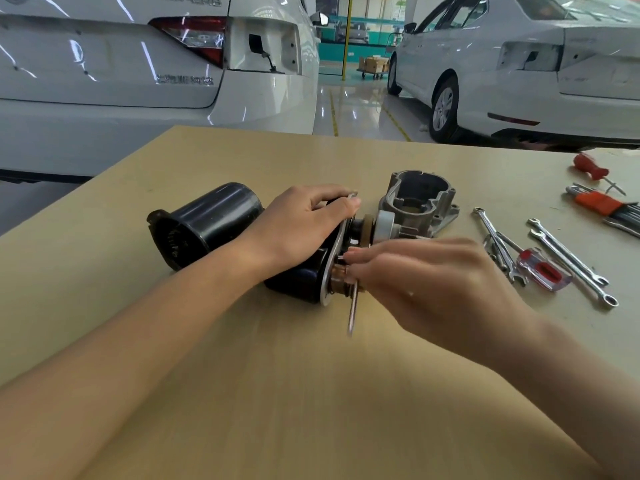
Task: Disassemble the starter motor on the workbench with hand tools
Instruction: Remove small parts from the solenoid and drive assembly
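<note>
Bare bench [277,393] lies nearest, open to its front edge. At mid-bench the left hand [304,223] grips the starter [304,271] lying on its side; the right hand [426,282] pinches a blurred tool [353,310] at its plate. Just behind sits the open housing [419,202], its contents unclear. Wrenches [568,258] and screwdrivers [540,268] lie right; cars [156,64] beyond.

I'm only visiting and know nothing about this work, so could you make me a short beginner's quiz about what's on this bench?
1. True or false: the grey housing is already off the starter motor.
2. Which hand steadies the motor from above? A) left hand B) right hand
3. What colour is the handle of the screwdriver at the far right edge of the workbench?

Key
1. True; it stands apart on the bench.
2. A; the right hand's fingers work at the motor's open end.
3. Red.
</note>
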Demonstrator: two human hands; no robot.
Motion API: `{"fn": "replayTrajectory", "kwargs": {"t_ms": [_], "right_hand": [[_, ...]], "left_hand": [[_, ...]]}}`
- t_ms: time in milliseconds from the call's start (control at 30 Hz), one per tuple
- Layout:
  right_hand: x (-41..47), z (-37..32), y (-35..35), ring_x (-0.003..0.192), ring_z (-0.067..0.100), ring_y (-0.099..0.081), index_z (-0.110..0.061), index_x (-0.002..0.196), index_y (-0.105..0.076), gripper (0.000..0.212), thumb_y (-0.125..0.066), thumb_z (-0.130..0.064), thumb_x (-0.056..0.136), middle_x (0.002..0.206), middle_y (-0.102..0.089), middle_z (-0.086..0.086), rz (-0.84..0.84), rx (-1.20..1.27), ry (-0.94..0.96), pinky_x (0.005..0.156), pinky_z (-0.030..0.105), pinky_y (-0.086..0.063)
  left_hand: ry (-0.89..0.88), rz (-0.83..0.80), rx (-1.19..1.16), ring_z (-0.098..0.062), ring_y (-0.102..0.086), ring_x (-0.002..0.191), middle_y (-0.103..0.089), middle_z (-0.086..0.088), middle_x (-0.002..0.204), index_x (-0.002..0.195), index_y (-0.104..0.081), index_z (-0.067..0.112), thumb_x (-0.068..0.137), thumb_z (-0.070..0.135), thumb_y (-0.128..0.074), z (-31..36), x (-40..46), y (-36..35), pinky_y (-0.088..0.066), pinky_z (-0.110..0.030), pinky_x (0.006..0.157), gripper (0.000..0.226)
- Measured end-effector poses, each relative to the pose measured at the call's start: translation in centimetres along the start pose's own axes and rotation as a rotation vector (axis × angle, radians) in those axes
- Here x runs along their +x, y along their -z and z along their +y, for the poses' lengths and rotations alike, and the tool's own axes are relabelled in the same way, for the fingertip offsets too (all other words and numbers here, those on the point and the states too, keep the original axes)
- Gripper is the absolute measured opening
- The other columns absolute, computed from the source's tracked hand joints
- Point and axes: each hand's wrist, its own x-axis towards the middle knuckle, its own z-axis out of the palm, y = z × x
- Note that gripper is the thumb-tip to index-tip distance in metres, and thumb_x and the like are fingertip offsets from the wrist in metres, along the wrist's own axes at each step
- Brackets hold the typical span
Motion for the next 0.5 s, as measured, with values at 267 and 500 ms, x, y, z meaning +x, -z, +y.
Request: {"fn": "replayTrajectory", "kwargs": {"t_ms": [267,500], "right_hand": [[1.1,-0.7,-0.6,0.063,0.019,-0.072,-0.005,0.077,-0.068,0.011,-0.077,-0.005,0.072,0.070,-0.074,0.006,0.270,0.782,-0.850,0.039,0.024,-0.051],[1.4,-0.5,-0.5,0.066,0.019,-0.073,-0.005,0.080,-0.069,0.021,-0.076,-0.018,0.064,0.071,-0.074,0.008,0.240,0.876,-0.958,0.039,0.022,-0.050]], "left_hand": [[-0.002,-0.002,-0.006,0.003,-0.056,0.112,-0.066,0.014,0.118,0.122,-0.066,0.024,0.098,0.034,-0.048,0.0,0.0,0.0,-0.038,-0.011,0.093,0.031],[0.000,-0.014,0.003,-0.001,-0.058,0.109,-0.068,0.012,0.114,0.121,-0.066,0.023,0.099,0.035,-0.047,0.2,-0.2,0.1,-0.042,-0.020,0.094,0.031]]}}
